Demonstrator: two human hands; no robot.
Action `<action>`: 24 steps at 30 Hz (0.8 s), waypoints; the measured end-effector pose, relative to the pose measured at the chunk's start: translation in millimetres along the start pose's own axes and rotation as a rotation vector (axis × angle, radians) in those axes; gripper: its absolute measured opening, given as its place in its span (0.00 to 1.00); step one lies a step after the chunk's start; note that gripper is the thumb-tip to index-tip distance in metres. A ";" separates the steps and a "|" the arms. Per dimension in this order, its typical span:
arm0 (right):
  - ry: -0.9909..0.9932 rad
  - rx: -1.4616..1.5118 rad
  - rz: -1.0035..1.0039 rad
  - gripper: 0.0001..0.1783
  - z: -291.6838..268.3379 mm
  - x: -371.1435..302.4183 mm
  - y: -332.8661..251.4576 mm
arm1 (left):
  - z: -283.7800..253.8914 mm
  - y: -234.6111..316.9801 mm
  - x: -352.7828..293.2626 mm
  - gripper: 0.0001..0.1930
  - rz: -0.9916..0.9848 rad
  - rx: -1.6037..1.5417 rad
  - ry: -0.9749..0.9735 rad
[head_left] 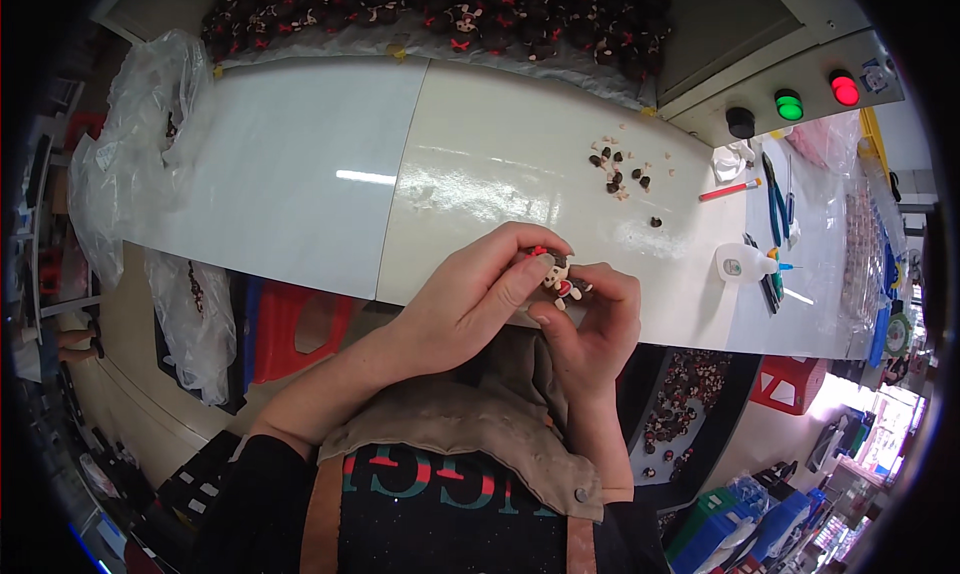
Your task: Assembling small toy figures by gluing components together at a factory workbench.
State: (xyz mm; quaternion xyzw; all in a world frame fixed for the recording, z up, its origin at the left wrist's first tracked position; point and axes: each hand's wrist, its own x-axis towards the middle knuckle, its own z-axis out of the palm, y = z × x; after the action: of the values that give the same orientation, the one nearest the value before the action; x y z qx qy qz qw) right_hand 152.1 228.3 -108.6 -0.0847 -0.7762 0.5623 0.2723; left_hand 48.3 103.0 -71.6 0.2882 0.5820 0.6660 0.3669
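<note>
Just above the table's near edge, both hands hold one small toy figurine (562,282) with a cream face, dark brown parts and red details. My left hand (490,289) pinches its top between thumb and fingers, next to a red bit on its head. The thumb and fingers of my right hand (600,319) close on its lower right side. Fingers hide part of the figurine. Farther right on the white table (480,164) lie several small dark brown pieces (615,179) with tiny pale pieces scattered among them.
Many figurines fill a lined tray (440,14) at the back. A white squeeze bottle (742,263), blue pliers (774,199) and a red pen-like tool (730,190) lie at the right. Clear plastic bags (140,144) hang at left. A dark bin (690,404) sits below right.
</note>
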 end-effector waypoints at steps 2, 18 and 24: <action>-0.005 0.008 -0.012 0.27 -0.5 -0.2 0.3 | -1.0 0.6 -1.3 0.13 -0.012 0.002 -0.004; -0.013 -0.020 -0.141 0.24 5.5 0.8 1.1 | -4.1 -4.3 -6.6 0.15 -0.032 -0.097 0.002; -0.032 -0.024 -0.168 0.22 7.2 2.8 -0.6 | -2.3 -4.2 -7.2 0.15 -0.013 -0.024 0.010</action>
State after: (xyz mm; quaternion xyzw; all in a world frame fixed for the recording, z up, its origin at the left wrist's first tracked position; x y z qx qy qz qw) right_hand 146.2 223.3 -108.7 -0.0134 -0.7914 0.5295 0.3052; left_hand 51.2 96.0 -75.8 0.2767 0.5776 0.6722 0.3715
